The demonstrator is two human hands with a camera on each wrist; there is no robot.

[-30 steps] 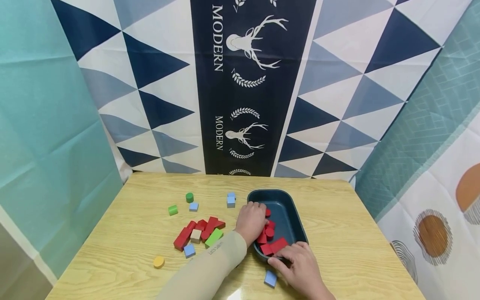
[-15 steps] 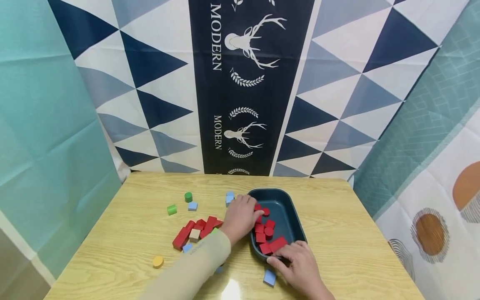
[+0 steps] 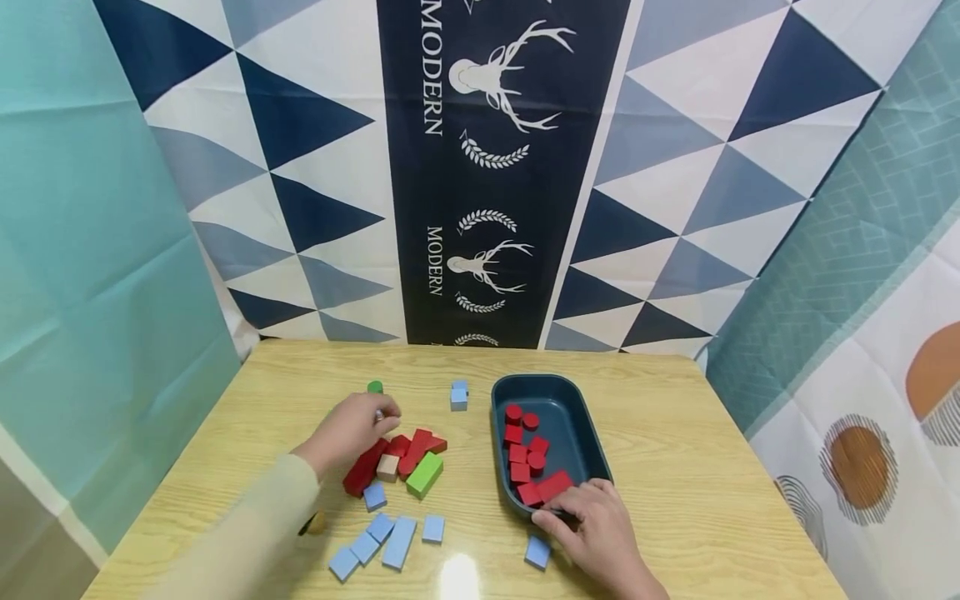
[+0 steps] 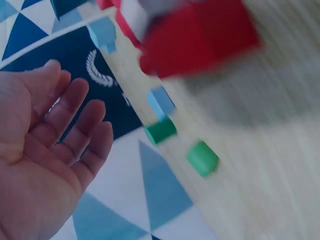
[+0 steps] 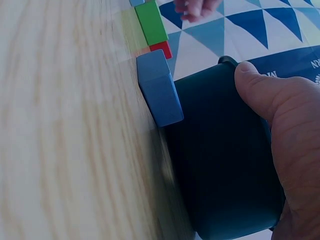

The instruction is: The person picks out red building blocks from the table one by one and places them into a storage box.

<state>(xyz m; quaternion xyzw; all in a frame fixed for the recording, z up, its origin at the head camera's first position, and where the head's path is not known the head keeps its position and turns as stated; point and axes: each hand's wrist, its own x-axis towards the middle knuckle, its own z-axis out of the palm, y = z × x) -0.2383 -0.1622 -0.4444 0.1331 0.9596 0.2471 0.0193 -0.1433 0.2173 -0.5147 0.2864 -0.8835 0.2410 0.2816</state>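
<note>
My left hand [image 3: 351,432] hovers over the left side of the table, just above a cluster of red blocks [image 3: 366,469]. In the left wrist view its fingers are loosely bent with nothing in them. Near it in that view lie a blue block [image 4: 161,101], a dark green cylinder [image 4: 161,131] and a light green block [image 4: 203,158]. My right hand [image 3: 600,529] grips the near rim of a dark teal tray [image 3: 572,425], thumb against the outer side. Several red blocks [image 3: 555,483] lie along the tray's left side. A blue block [image 5: 160,87] sits beside the tray's near end.
A beige cube [image 3: 387,468] and a bright green block [image 3: 425,476] lie by the red cluster. Several light blue blocks [image 3: 399,542] are nearer the front. A blue stack [image 3: 459,397] stands left of the tray. Patterned cloth [image 3: 480,167] hangs behind the table.
My left hand has let go of a red cylinder inside the tray and swung left to the red cluster. The right hand has stayed on the tray rim.
</note>
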